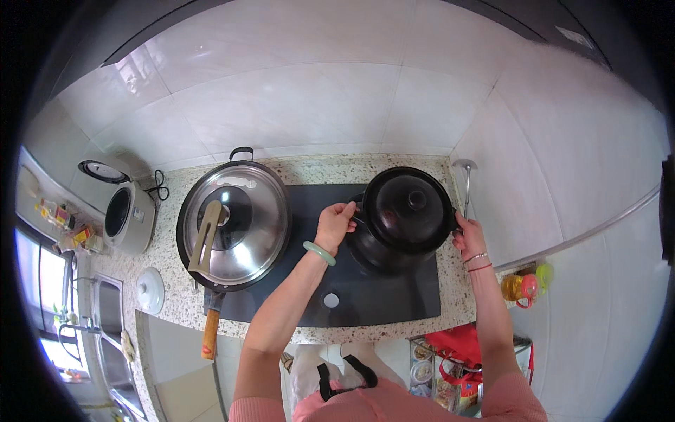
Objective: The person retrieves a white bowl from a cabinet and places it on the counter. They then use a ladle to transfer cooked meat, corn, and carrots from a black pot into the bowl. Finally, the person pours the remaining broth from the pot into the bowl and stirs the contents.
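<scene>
A black lidded stockpot [394, 257] stands over the right side of the dark glass cooktop [316, 281]. Its round black lid [404, 200] has a knob on top. My left hand [335, 224] is closed on the pot's left handle, a green bangle at the wrist. On the opposite side my right hand [469, 237] grips the right handle, most of which is hidden by the fingers. Left of the pot sits a wok [184, 264] under a shiny steel and glass lid [256, 243]. Tan tongs [204, 239] rest across that lid, and a wooden handle [211, 334] points toward me.
An open rice cooker [140, 225] and a white lid [150, 290] are on the speckled counter [169, 271] at left, beyond which is a sink [109, 306]. A ladle [467, 183] leans at the right wall. Oil bottles [517, 287] and a red bag [453, 344] are lower right.
</scene>
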`<action>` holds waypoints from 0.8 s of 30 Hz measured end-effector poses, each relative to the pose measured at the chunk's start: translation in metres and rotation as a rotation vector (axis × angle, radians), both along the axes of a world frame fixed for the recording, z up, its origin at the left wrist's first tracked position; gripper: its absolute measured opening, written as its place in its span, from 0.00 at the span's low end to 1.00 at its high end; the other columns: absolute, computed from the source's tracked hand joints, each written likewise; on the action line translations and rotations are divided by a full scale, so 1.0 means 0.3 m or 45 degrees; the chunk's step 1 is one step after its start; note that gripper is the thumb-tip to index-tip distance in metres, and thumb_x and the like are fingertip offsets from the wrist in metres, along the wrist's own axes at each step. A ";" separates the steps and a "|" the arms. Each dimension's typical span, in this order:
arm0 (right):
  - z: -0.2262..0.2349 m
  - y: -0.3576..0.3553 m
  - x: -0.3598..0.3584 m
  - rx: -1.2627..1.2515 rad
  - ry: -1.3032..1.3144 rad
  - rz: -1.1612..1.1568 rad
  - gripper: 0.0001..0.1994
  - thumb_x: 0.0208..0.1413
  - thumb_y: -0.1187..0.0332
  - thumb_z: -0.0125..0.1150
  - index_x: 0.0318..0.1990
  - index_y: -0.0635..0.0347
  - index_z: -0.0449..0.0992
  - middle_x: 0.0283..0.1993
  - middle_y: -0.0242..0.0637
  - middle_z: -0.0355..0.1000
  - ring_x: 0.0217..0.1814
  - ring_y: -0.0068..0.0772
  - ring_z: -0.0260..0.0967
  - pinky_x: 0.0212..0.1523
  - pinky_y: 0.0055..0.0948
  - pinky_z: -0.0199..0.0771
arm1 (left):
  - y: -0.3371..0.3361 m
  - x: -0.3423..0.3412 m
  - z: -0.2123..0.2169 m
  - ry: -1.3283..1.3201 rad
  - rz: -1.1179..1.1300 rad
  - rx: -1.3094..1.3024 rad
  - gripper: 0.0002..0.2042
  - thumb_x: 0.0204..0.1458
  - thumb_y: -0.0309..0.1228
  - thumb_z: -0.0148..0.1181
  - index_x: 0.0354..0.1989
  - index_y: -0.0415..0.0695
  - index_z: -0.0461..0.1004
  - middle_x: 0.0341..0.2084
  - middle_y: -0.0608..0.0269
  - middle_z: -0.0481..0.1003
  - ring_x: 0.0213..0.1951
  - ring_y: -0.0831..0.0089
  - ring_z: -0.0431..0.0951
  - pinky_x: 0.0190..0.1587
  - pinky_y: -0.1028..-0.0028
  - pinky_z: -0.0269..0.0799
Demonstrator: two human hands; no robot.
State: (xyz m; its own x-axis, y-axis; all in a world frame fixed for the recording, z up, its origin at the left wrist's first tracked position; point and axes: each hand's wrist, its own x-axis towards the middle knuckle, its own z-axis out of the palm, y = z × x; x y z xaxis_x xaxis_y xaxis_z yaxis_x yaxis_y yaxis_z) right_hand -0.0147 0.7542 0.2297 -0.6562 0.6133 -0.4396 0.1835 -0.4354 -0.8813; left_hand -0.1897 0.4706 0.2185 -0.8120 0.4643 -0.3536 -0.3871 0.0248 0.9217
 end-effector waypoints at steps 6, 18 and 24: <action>0.083 -0.046 0.027 0.026 0.033 0.015 0.15 0.58 0.60 0.64 0.27 0.52 0.63 0.15 0.21 0.53 0.10 0.16 0.44 0.10 0.20 0.39 | -0.060 0.066 0.075 0.036 0.014 0.108 0.13 0.62 0.38 0.53 0.34 0.40 0.76 0.25 0.71 0.72 0.24 0.84 0.69 0.29 0.82 0.69; 0.367 -0.343 0.187 0.075 0.096 0.314 0.14 0.63 0.60 0.56 0.27 0.49 0.63 0.13 0.19 0.50 0.10 0.13 0.43 0.11 0.18 0.40 | -0.470 0.363 0.351 -0.095 0.156 0.292 0.13 0.64 0.37 0.49 0.38 0.40 0.74 0.23 0.68 0.72 0.26 0.81 0.71 0.33 0.80 0.67; 0.516 -0.589 0.264 0.066 0.160 0.628 0.13 0.64 0.59 0.53 0.28 0.49 0.61 0.12 0.20 0.48 0.11 0.13 0.40 0.12 0.18 0.37 | -0.814 0.588 0.473 -0.065 0.306 0.419 0.10 0.63 0.33 0.49 0.41 0.39 0.73 0.31 0.69 0.74 0.29 0.82 0.73 0.36 0.78 0.70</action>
State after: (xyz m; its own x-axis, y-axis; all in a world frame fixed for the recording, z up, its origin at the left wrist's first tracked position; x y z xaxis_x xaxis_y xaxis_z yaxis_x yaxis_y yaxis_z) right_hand 0.0646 0.5774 0.3846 -0.9189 0.2362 -0.3159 0.2474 -0.2786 -0.9280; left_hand -0.0134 0.2263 0.3603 -0.8963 0.3589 -0.2606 -0.3918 -0.3651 0.8445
